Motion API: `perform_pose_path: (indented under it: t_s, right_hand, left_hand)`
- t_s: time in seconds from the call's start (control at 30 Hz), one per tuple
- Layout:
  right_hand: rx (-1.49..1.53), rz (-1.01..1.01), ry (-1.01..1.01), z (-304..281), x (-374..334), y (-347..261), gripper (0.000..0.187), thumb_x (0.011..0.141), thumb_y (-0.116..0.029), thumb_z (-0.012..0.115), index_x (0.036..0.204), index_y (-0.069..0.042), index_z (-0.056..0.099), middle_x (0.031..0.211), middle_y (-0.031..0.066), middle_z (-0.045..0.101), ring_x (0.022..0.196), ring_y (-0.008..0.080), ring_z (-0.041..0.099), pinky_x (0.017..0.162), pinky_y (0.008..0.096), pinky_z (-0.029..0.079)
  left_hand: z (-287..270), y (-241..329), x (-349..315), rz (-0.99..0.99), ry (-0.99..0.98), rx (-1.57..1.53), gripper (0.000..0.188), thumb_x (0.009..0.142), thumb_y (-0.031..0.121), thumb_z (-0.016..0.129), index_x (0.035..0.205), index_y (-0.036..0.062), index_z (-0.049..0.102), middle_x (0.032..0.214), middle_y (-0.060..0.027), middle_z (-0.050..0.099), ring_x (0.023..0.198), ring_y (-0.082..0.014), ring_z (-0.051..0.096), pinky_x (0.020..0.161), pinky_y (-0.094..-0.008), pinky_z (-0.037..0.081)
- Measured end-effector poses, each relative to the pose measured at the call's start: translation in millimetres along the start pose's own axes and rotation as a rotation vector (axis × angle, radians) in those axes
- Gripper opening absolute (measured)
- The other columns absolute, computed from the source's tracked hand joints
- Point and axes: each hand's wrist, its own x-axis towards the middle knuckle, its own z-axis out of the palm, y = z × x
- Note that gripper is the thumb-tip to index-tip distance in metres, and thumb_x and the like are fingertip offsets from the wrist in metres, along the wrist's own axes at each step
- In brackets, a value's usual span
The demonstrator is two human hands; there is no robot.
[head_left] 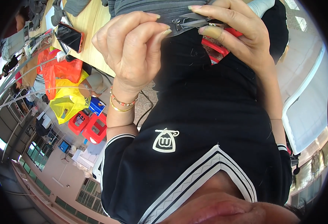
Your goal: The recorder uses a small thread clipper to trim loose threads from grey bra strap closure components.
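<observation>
My right hand [242, 30] holds a pair of scissors [193, 23], its blades pointing left and slightly parted. Red loops [216, 46], which look like the scissors' handles, show below the fingers. Something yellowish-brown covers the thumb's tip. My left hand [132, 48] is closed in a pinch just left of the blades; whatever lies between its fingertips is too small to make out. Under the blades a grey ribbed garment [137, 6] lies at the table's edge and over my lap. Small metal fasteners [176, 24] sit by the blade tips.
On the wooden table [96, 22] at the left lie a phone [70, 37] and more grey cloth [76, 5]. Below the table's left side are a red plastic bag [65, 71], a yellow bag [68, 99] and red stools [95, 128]. A white curved panel [307, 108] stands at the right.
</observation>
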Motion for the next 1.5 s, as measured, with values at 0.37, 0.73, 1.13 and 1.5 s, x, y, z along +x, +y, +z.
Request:
perform_pose_path:
  t_s: [0.37,0.73,1.13,1.5]
  right_hand:
    - [-0.202,-0.118,-0.014,1,5,2,0.043,0.074,-0.013,0.083,0.115,-0.011,0.073,0.083,0.004,0.056,0.073,0.0189,0.056,0.061,0.0294,0.044]
    - [-0.204,-0.167,0.029,5,8,5,0.037,0.074,-0.011,0.082,0.11,-0.011,0.075,0.08,0.0033,0.057,0.069,0.0178,0.057,0.058,0.0288,0.044]
    - [0.184,0.149,0.278,-7,-15,26,0.035,0.082,-0.001,0.077,0.116,0.002,0.07,0.086,0.0014,0.057,0.075,0.007,0.05,0.066,0.0207,0.039]
    - [0.13,0.121,0.227,-4,-27,27,0.036,0.081,-0.003,0.078,0.116,0.001,0.07,0.085,0.0029,0.059,0.076,0.01,0.054,0.069,0.0233,0.042]
  left_hand:
    - [5,4,1,-0.078,0.033,-0.109,0.013,0.08,0.011,0.076,0.092,0.0122,0.069,0.097,-0.0013,0.067,0.092,-0.0205,0.059,0.084,-0.0324,0.039]
    - [5,7,4,-0.102,0.023,-0.145,0.013,0.08,0.012,0.076,0.091,0.0123,0.069,0.096,-0.0011,0.067,0.091,-0.0206,0.059,0.085,-0.0326,0.038]
    - [3,16,16,-0.037,-0.105,0.034,0.037,0.065,0.03,0.091,0.093,0.0146,0.074,0.111,-0.0015,0.066,0.104,-0.0207,0.056,0.09,-0.0337,0.039]
    - [15,12,20,0.071,-0.08,0.126,0.022,0.069,0.023,0.084,0.086,0.0147,0.073,0.104,0.0035,0.069,0.103,-0.0195,0.058,0.091,-0.0328,0.035]
